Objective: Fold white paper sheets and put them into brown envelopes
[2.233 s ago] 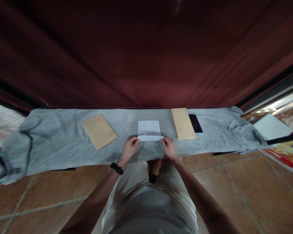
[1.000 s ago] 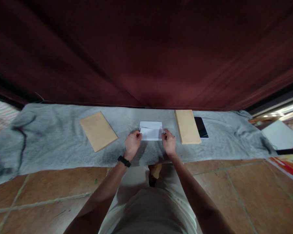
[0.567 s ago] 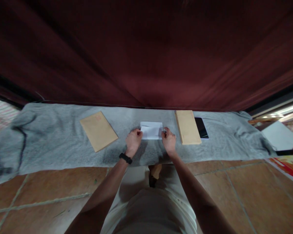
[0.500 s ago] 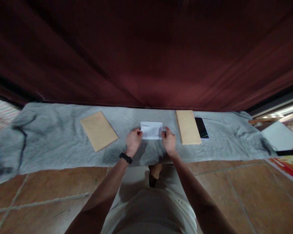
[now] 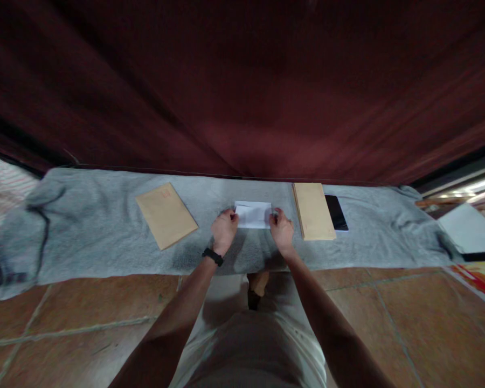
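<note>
A folded sheet of white paper (image 5: 253, 216) lies flat in front of me, one layer turned over the other. My left hand (image 5: 225, 229) pinches its left edge between thumb and fingers. At its right edge my right hand (image 5: 282, 229) is closed on the paper in the same way. To the right of that hand sits a stack of brown envelopes (image 5: 313, 210), partly covering a dark-screened phone (image 5: 336, 213). On the other side, a single brown envelope (image 5: 167, 215) with a small red print lies at a slant, apart from my left hand.
A grey cloth (image 5: 101, 226) covers the long narrow surface. Behind it hangs a dark red curtain (image 5: 242, 97). At the far right there is a white sheet-like object (image 5: 471, 229). Tiled floor (image 5: 84, 312) lies below the front edge.
Both hands still hold the paper's two sides, and its lower edge sits slightly higher. The whole view has shifted a little; the envelopes and phone stay in place on the cloth.
</note>
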Demonstrator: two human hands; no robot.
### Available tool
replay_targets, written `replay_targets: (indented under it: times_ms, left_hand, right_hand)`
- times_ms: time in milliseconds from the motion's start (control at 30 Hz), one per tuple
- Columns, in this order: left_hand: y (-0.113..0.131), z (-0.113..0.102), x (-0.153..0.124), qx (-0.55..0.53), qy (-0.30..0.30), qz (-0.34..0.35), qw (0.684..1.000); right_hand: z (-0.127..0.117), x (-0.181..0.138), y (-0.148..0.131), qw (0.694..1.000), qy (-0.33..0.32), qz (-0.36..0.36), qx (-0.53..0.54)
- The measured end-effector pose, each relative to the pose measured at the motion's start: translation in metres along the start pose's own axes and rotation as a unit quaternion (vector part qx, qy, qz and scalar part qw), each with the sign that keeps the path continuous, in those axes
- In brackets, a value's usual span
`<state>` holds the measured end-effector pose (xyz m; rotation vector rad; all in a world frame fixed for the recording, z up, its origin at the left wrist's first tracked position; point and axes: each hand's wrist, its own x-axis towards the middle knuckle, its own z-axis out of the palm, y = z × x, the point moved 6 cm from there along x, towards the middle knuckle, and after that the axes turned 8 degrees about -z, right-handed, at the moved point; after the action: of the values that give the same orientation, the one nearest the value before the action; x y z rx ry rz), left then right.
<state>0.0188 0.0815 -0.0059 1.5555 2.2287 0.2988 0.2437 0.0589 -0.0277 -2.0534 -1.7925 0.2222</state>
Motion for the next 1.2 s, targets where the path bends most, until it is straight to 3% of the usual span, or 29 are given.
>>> replay_targets:
  times_ms: [400, 900, 1067, 1200]
  left_hand:
    - [0.004, 0.003, 0.010, 0.014, 0.006, -0.003, 1.000]
    - [0.009, 0.000, 0.015, 0.016, 0.017, -0.004, 1.000]
    - [0.008, 0.004, 0.015, 0.020, 0.023, -0.003, 1.000]
    - [0.007, 0.006, 0.016, 0.027, 0.034, 0.001, 0.999]
  right_hand:
    - [-0.004, 0.008, -0.006, 0.997, -0.036, 0.024, -0.061]
    - [-0.010, 0.011, -0.008, 0.998, -0.009, 0.009, -0.064]
    - [-0.012, -0.006, -0.017, 0.993, 0.061, -0.098, -0.028]
    - [-0.001, -0.024, -0.036, 0.971, 0.048, -0.232, 0.038]
